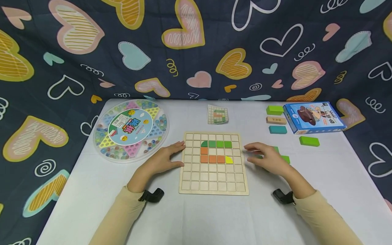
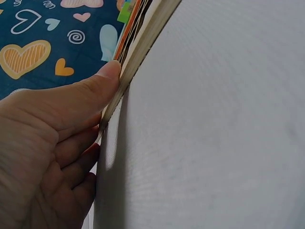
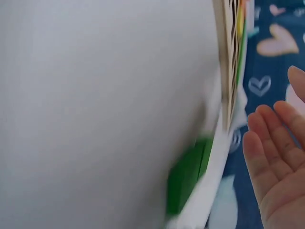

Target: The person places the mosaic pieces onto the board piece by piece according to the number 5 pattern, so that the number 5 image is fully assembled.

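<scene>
A wooden grid board (image 1: pixel 213 177) lies flat on the table. Green tiles (image 1: pixel 220 144) form one row on it, with orange tiles (image 1: pixel 212 159) and a yellow tile (image 1: pixel 229 159) below. My left hand (image 1: pixel 163 158) rests its fingertips and thumb against the board's left edge; the left wrist view shows the thumb (image 2: pixel 108 71) right at the rim. Just off the right edge, my right hand (image 1: pixel 267 158) hovers with fingers extended and nothing in its grasp. Green pieces (image 1: pixel 285 159) lie partly hidden behind that hand.
A picture card (image 1: pixel 217 114) lies behind the board. To the left is a round marble game board (image 1: pixel 131 131). At the back right are a blue box (image 1: pixel 313 117), green blocks (image 1: pixel 309 141), a wooden block (image 1: pixel 276 120) and a teal block (image 1: pixel 278 129).
</scene>
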### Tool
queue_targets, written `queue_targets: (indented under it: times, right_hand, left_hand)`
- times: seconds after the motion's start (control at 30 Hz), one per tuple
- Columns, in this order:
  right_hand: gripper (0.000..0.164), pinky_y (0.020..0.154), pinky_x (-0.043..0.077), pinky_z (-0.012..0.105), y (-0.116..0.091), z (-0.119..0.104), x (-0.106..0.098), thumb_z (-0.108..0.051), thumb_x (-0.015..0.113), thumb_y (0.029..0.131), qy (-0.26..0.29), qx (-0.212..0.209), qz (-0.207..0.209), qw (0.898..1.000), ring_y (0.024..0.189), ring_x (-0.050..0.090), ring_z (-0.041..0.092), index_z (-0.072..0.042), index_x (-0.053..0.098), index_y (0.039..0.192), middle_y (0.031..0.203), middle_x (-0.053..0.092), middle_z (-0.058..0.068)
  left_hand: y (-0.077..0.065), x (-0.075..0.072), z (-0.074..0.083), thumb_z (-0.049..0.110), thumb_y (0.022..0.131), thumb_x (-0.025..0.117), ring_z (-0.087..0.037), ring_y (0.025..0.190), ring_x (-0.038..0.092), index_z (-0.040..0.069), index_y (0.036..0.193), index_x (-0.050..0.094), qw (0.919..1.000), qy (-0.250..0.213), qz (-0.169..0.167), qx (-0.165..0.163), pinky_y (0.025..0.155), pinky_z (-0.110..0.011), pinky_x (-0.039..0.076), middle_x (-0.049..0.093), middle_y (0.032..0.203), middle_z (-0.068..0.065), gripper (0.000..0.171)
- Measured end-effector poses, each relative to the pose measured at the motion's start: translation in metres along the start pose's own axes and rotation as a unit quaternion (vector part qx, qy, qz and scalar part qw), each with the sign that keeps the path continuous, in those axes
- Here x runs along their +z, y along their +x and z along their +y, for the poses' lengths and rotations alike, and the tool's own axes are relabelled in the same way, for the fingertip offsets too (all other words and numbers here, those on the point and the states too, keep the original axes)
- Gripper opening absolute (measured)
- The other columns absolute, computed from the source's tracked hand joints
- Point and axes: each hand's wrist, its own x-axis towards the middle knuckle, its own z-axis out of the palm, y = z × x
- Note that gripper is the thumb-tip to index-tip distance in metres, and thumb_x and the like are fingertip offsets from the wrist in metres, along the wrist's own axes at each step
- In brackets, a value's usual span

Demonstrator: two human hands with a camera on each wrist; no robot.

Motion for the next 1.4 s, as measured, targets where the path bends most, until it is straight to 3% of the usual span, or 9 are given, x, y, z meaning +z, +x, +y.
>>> queue_targets:
  times: [0.33, 0.57, 0.87, 1.4]
  right_hand:
    - [0.044, 0.099, 0.042, 0.057, -0.023, 0.039, -0.043, -0.023, 0.064, 0.091, -0.049, 0.034, 0.044, 0.997, 0.118, 0.053, 0.039, -0.003, 0.055, 0.129, 0.130, 0.057, 0.018]
    - [0.046, 0.100, 0.041, 0.057, -0.025, 0.061, -0.061, -0.024, 0.060, 0.094, -0.055, 0.066, 0.019, 0.996, 0.121, 0.050, 0.040, 0.000, 0.051, 0.132, 0.132, 0.054, 0.022]
    - [0.037, 0.101, 0.039, 0.060, -0.018, 0.074, -0.063, -0.015, 0.058, 0.094, -0.060, 0.083, -0.015, 0.995, 0.121, 0.046, 0.040, -0.003, 0.055, 0.129, 0.130, 0.053, 0.022]
    - [0.027, 0.097, 0.043, 0.057, -0.015, 0.077, -0.062, -0.008, 0.060, 0.092, -0.097, 0.070, -0.003, 0.993, 0.110, 0.052, 0.033, -0.004, 0.061, 0.119, 0.121, 0.057, 0.018]
  left_hand:
    - [0.000, 0.001, 0.000, 0.034, 0.081, 0.074, -0.024, 0.141, 0.032, 0.007, 0.139, 0.048, 1.0000, 0.002, 0.003, -0.001, 0.115, -0.041, 0.029, 0.036, 0.151, -0.005, 0.069]
    - [0.000, 0.002, -0.002, 0.035, 0.081, 0.074, -0.024, 0.141, 0.032, 0.007, 0.139, 0.048, 1.0000, 0.001, 0.003, -0.002, 0.115, -0.041, 0.029, 0.035, 0.152, -0.005, 0.069]
    - [0.000, 0.001, -0.002, 0.034, 0.081, 0.074, -0.024, 0.141, 0.031, 0.006, 0.139, 0.048, 1.0000, -0.001, 0.001, 0.001, 0.116, -0.041, 0.028, 0.035, 0.152, -0.005, 0.069]
    - [0.000, 0.000, 0.001, 0.034, 0.081, 0.074, -0.023, 0.141, 0.031, 0.006, 0.139, 0.047, 1.0000, -0.001, -0.001, -0.002, 0.116, -0.040, 0.028, 0.035, 0.152, -0.004, 0.069]
